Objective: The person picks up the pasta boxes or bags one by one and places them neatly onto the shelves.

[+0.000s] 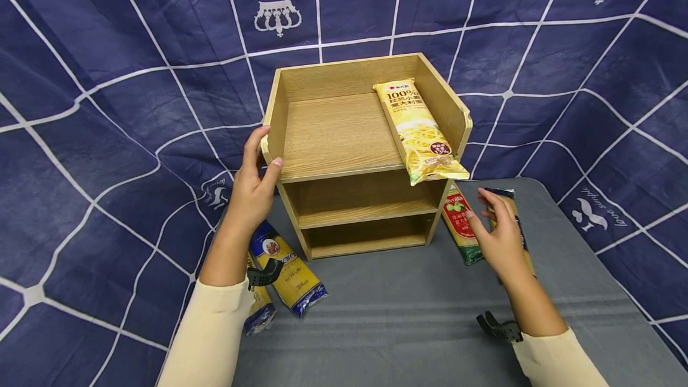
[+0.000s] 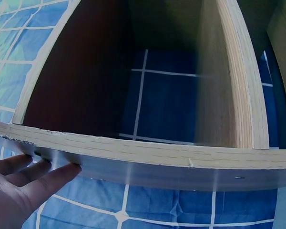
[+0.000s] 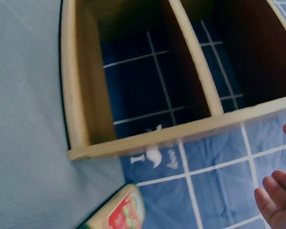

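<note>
A small wooden shelf with a top tray and two compartments stands on the grey cloth. My left hand grips the front of its left side panel, thumb toward the inside. The left wrist view shows fingers along that panel's outer face. A yellow pack of pasta lies along the right of the top tray, its near end overhanging the front edge. My right hand holds nothing, fingers loosely bent. It hovers beside a red-labelled pasta pack and partly covers a dark-blue-edged pack.
Left of the shelf, a blue-and-yellow pasta pack lies on the grey cloth. Another such pack sits partly under my left forearm. Dark blue curtain fabric with white lines surrounds the back and sides.
</note>
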A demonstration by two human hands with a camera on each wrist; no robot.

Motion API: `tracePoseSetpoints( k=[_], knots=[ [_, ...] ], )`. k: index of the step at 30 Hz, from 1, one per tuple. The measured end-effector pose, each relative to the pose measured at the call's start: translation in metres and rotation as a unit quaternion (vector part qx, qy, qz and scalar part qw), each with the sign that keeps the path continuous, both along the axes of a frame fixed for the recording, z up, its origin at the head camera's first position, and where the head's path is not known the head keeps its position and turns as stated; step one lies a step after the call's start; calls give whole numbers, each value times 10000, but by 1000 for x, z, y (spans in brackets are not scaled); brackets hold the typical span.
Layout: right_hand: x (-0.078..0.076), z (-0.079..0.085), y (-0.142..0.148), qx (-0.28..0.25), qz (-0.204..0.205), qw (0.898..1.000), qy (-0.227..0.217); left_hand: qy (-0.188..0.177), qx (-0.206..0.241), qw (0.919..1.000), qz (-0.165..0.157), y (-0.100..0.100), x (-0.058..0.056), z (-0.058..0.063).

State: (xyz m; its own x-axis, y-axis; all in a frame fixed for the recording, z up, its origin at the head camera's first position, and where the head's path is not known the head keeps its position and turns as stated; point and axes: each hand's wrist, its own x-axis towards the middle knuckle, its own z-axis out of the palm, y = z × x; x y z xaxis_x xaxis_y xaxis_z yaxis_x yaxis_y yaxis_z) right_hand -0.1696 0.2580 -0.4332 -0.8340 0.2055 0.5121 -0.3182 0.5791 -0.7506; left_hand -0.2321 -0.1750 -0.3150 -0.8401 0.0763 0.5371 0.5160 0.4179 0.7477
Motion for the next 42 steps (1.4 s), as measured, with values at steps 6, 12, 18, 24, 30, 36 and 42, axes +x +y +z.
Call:
tracePoseSetpoints(
  k=[6,12,18,24,30,36,42],
  knots=[
    [1,-20,8,271,-171,9975,-623,-55,41,10000,-3,0,1,0],
    [-5,-36,14,363,-104,9926,-1154,-82,48,10000,-4,-1,2,0],
    [-11,-48,22,672,-92,9807,-1831,-61,-23,10000,-43,-1,2,0],
    [-15,-58,27,911,-115,9689,-2299,-31,-56,9999,-87,0,2,0],
    [-22,-70,34,1108,-163,9616,-2507,0,-37,10000,-44,0,1,0],
    [-28,-80,41,1251,-86,9533,-2748,11,-15,10000,-55,1,2,0],
    [-32,-85,47,1221,-15,9479,-2942,24,-8,10000,-30,1,1,-2]
  ],
)
